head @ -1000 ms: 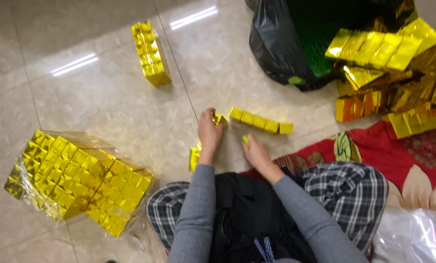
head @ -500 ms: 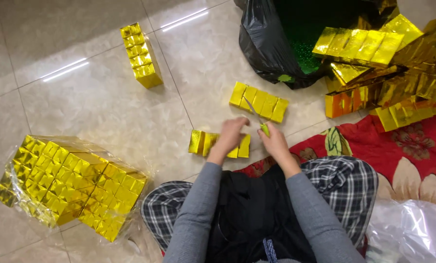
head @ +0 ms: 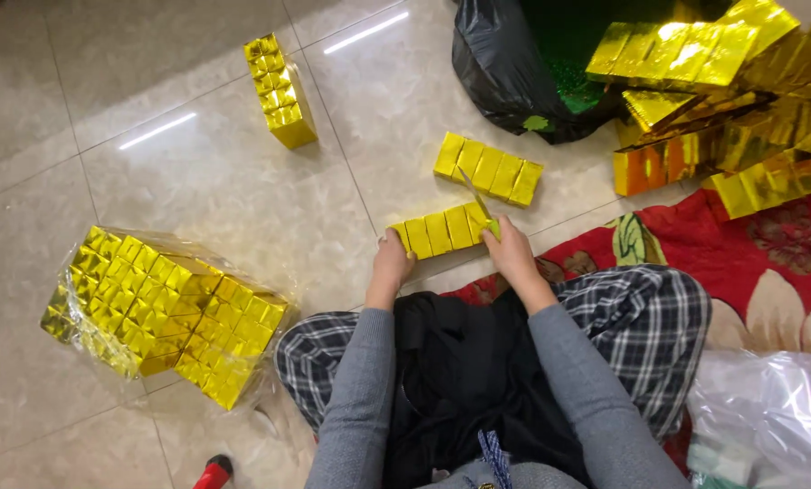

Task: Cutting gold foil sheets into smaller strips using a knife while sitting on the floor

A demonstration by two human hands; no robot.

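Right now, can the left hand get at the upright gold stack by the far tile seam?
Probably, with a forward lean: the left hand rests on the near gold row, and only bare floor lies before the upright stack.

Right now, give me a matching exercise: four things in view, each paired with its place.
Things:
1. gold block row between the hands
2. second gold block row
3. wrapped gold block bundle
4. black bag

Places:
A. upper right, beside loose gold foil
B. left, on the tiles, in clear plastic
C. held at both ends
D. on the tiles just beyond the held row

Pairs: 1-C, 2-D, 3-B, 4-A
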